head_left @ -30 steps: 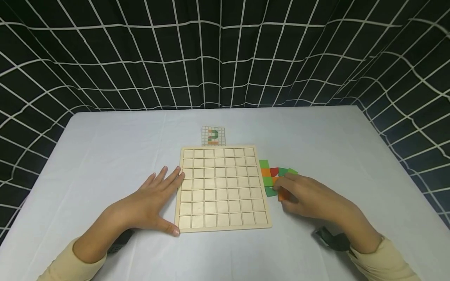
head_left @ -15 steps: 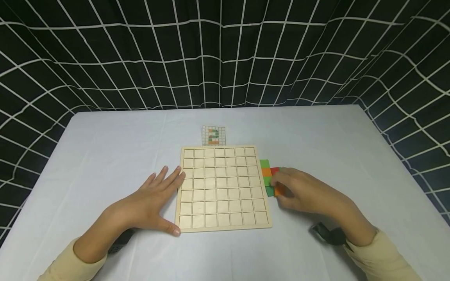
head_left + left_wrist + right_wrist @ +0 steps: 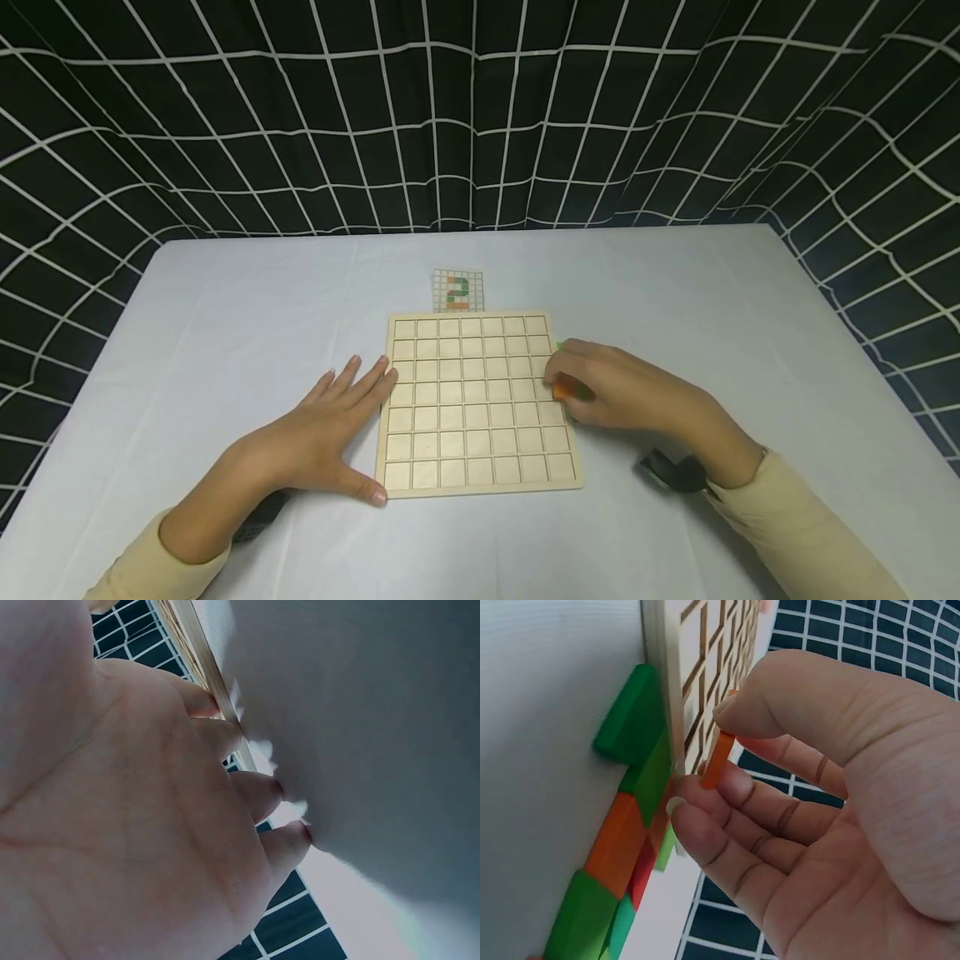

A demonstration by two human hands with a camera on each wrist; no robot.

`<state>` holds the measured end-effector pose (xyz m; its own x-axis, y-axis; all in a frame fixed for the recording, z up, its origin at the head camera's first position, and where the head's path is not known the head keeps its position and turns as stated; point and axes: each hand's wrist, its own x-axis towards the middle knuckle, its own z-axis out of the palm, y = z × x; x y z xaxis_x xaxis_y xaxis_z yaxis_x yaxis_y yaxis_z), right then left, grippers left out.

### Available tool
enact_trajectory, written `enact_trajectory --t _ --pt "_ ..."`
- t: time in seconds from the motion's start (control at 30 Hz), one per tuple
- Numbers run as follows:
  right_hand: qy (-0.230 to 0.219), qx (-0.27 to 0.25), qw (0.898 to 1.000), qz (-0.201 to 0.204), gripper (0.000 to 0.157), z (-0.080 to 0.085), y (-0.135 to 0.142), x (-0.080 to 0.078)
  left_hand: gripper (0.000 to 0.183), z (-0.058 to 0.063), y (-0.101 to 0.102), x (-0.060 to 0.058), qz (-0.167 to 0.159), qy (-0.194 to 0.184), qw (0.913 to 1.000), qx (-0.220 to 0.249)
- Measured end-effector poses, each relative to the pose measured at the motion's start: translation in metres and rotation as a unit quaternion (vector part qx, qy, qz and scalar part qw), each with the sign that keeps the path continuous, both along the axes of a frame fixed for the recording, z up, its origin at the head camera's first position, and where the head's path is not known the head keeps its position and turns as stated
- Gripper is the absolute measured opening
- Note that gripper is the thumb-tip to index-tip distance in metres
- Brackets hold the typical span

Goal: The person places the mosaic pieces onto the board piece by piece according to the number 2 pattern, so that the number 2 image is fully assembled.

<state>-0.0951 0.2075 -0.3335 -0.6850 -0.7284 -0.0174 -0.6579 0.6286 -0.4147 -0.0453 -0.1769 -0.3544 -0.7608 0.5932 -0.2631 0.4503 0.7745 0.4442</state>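
A pale wooden grid board lies on the table. Along its left edge rests my left hand, fingers spread straight, with fingertips at the frame and the thumb by the lower left corner. In the left wrist view the fingers reach down beside the board's side. Over the board's right edge, my right hand pinches an orange tile between thumb and fingers. Green, orange and red tiles lie against the board's right side, mostly hidden under this hand in the head view.
A small pattern card with a green and orange figure lies at the board's far edge. White cloth covers the table. A black curtain with a white grid hangs behind and at the sides.
My right hand has moved left from the tiles to the board's right edge, carrying the orange tile. The left hand holds its place.
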Motion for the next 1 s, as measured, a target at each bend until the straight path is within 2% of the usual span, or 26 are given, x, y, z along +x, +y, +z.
enact_trajectory --t 0.2,0.57,1.0 --pt "-0.007 0.0 1.0 0.013 0.025 0.001 -0.015 -0.012 0.14 -0.001 0.0 0.0 0.0 0.0 1.0 -0.001" --pt "0.041 -0.016 0.999 0.031 0.015 -0.002 -0.037 -0.029 0.14 0.0 0.0 -0.001 -0.002 0.001 1.0 -0.002" --pt "0.063 -0.016 0.997 0.043 0.009 -0.005 -0.061 -0.044 0.14 0.0 0.0 0.001 0.002 0.002 1.0 0.001"
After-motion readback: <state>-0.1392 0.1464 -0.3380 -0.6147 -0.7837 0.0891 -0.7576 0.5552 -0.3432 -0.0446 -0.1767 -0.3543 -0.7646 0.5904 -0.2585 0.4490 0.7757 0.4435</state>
